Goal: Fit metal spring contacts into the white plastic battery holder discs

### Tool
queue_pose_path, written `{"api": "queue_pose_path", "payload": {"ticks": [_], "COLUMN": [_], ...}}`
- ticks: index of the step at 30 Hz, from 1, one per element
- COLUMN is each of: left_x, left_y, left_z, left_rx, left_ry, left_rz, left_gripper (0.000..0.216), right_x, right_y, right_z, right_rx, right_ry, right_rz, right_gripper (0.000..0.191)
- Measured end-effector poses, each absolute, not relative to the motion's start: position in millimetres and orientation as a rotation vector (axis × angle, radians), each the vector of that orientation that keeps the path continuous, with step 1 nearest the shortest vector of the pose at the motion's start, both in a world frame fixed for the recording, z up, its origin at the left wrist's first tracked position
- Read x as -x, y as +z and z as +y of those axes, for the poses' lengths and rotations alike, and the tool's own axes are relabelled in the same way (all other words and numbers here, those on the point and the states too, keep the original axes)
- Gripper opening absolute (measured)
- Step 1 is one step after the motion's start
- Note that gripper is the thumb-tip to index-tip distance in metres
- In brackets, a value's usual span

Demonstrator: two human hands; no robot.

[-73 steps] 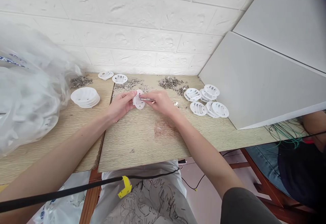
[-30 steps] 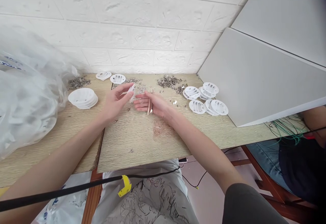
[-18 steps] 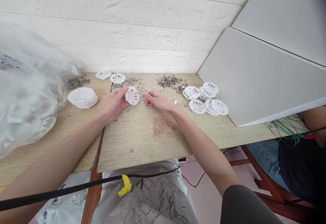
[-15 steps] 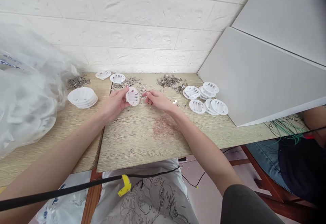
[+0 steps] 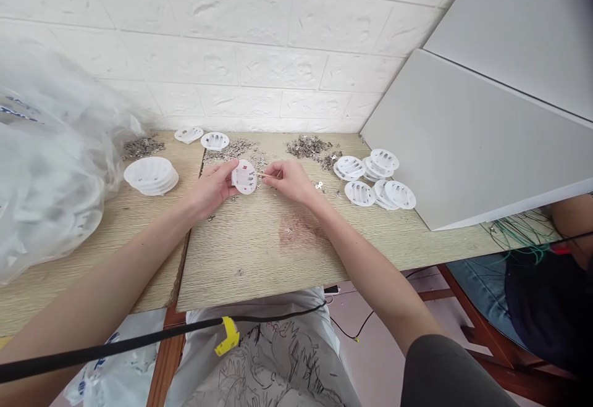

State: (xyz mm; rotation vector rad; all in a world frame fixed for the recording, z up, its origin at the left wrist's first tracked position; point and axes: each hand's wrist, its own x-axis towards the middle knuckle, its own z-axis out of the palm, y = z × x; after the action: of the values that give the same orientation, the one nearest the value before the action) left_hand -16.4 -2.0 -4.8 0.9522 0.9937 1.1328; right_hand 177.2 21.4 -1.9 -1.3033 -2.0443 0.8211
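Observation:
My left hand (image 5: pixel 214 189) is closed on the edge of a white round plastic disc (image 5: pixel 244 178), held tilted above the table. Small metal clips and a couple of reddish spots show on the disc's face. My right hand (image 5: pixel 288 180) pinches a thin tan stick (image 5: pixel 262 175), its tip at the disc's right edge; whether they touch I cannot tell. Just behind both hands lies a spread of small metal clips (image 5: pixel 236 149). Two more discs with clips, one of them this white disc (image 5: pixel 215 141), rest beyond my left hand.
A stack of white discs (image 5: pixel 151 173) stands at left beside a large clear plastic bag (image 5: pixel 50 166). Several discs with clips (image 5: pixel 360 193) lie at right, near a grey panel (image 5: pixel 482 141). A darker clip pile (image 5: pixel 308 146) sits by the wall. Another person sits at far right near green wires (image 5: pixel 528 234).
My right hand has closed in on the disc's right edge with the stick. My left hand and the disc have shifted slightly right, and the disc has turned a little.

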Motion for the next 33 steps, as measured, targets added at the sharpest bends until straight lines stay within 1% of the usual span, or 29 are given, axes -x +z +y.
{"api": "queue_pose_path", "payload": {"ticks": [6, 10, 13, 17, 24, 29, 33], "left_x": [15.1, 15.1, 15.9, 17.0, 17.8, 16.8, 16.6], "left_y": [-1.7, -2.5, -3.8, -5.6, -7.2, -6.7, -7.2], "left_z": [-3.9, -4.1, -3.3, -1.5, -0.1, -0.7, -1.9], "left_rx": [-0.94, -0.938, -0.933, -0.908, -0.888, -0.897, -0.933], "left_ry": [1.115, 1.112, 1.108, 1.107, 1.114, 1.121, 1.107], "left_rz": [0.985, 0.987, 0.973, 0.957, 0.953, 0.961, 0.96], "left_gripper": [0.022, 0.022, 0.023, 0.025, 0.024, 0.025, 0.029], "right_x": [-175.1, -174.2, -174.9, -175.4, -174.2, -176.5, -177.5], "right_y": [-3.5, -4.2, -4.6, -6.0, -7.5, -9.4, -10.6], "right_z": [22.5, 23.7, 23.0, 22.4, 24.4, 24.3, 22.6], "right_rx": [1.241, 1.174, 1.111, 1.152, 1.184, 1.059, 1.059], "right_ry": [0.795, 0.74, 0.722, 0.64, 0.439, 0.363, 0.283], "right_rz": [-2.031, -2.108, -2.149, -2.189, -2.288, -2.324, -2.336], "right_gripper": [0.004, 0.015, 0.012, 0.01, 0.022, 0.016, 0.018]}}
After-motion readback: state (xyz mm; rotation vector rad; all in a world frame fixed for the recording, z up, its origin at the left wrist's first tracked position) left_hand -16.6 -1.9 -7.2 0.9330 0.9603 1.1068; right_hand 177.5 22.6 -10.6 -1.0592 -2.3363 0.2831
